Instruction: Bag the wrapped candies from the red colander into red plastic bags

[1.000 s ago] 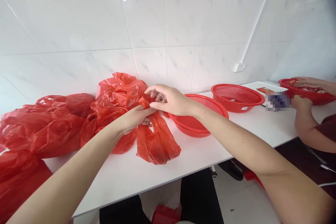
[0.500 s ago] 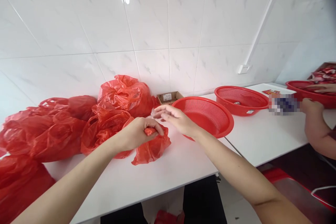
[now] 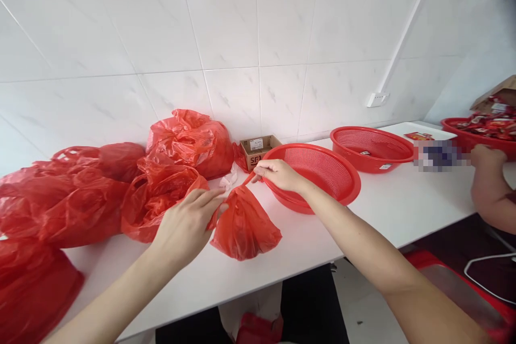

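A small filled red plastic bag (image 3: pixel 248 228) sits low over the white table in front of me, its top drawn together. My right hand (image 3: pixel 278 174) pinches a twisted end of the bag and pulls it up to the right. At the bag's left side, my left hand (image 3: pixel 191 220) has its thumb and fingers closed on the plastic, its back turned towards me. Behind the small bag lies a crumpled clear scrap of plastic (image 3: pixel 229 178). An opened red bag (image 3: pixel 139 209) stands just left of my left hand.
More full red bags (image 3: pixel 80 193) crowd the table's left side. A small cardboard box (image 3: pixel 258 153) stands by the wall. Red perforated baskets (image 3: pixel 350 188) line the right. At far right, another person's arm (image 3: pixel 489 188) reaches to a basket of red packets (image 3: pixel 495 126).
The small bag now stands fuller in view, with its neck stretched upward. My right hand has let go of the clear plastic scrap and gripped the bag's end. My left hand has turned over.
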The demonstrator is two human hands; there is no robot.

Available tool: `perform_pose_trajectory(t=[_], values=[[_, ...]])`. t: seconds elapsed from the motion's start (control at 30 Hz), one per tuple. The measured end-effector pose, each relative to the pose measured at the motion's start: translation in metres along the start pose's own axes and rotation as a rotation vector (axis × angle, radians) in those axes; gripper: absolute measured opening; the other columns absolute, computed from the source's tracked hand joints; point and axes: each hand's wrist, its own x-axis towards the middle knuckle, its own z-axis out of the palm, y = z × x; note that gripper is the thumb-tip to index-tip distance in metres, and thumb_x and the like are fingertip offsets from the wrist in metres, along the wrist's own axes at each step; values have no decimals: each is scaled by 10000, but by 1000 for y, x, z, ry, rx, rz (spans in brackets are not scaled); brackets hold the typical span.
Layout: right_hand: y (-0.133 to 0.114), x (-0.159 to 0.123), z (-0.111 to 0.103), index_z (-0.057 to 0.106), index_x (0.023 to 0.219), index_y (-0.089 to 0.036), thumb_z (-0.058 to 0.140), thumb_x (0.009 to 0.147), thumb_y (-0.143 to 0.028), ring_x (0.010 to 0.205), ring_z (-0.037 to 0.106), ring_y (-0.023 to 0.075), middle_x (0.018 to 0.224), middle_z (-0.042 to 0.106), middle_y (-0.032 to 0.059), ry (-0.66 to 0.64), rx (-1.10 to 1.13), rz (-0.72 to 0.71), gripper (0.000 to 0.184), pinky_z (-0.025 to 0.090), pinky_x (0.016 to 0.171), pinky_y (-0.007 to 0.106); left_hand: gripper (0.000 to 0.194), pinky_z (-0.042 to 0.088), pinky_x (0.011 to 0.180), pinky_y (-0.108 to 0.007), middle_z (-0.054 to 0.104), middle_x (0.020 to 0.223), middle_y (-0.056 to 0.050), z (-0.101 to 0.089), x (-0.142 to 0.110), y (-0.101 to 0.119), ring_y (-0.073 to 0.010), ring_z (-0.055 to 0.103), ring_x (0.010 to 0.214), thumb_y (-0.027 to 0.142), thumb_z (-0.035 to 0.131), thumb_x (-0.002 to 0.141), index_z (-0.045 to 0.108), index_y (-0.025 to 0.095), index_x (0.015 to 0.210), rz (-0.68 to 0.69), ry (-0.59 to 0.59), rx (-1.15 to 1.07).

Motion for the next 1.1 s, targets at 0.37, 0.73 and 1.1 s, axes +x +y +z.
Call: perform_pose_trajectory(t=[0.37, 0.73, 1.1], values=[[5, 22, 21, 602, 797, -187, 454, 972, -447, 768, 597, 151, 840, 683, 22, 170, -106, 89, 347, 441, 704, 276, 483, 298, 1183, -491, 602, 1410, -78, 7, 5, -11, -298, 438, 1402, 541, 373, 981, 726, 257, 1148, -306, -156, -1255], [-33, 8, 51, 575, 1009, -219, 458, 998, -398, 654, 607, 129, 814, 642, -11, -113, 78, -10, 214, 499, 687, 300, 289, 484, 813, -354, 730, 748, -64, 46, 33, 4, -202, 653, 749, 448, 808, 729, 775, 162, 765, -428, -261, -1485], [-43, -41, 64, 423, 1166, -257, 465, 978, -316, 546, 479, 129, 606, 447, -90, 175, 168, 21, 202, 393, 577, 261, 262, 522, 842, -380, 746, 906, -83, 42, 28, 0, -237, 683, 889, 435, 721, 815, 734, 176, 849, -353, -32, -1399]])
